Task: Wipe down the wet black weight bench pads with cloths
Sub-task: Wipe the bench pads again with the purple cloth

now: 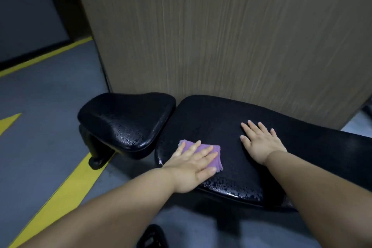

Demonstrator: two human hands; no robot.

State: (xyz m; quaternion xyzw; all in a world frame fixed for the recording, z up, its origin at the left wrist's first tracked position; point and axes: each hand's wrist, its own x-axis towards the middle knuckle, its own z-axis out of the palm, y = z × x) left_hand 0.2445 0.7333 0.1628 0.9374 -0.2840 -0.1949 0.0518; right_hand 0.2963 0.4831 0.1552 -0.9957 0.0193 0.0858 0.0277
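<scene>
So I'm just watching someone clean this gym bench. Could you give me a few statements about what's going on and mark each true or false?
1. The left hand presses a purple cloth flat on the larger pad. True.
2. The right hand grips a second cloth. False: it rests flat and bare on the larger pad.
3. The smaller pad shows water drops. True.
4. The purple cloth lies on the smaller pad. False: it is on the larger pad.
5. The floor lines are red. False: they are yellow.
</scene>
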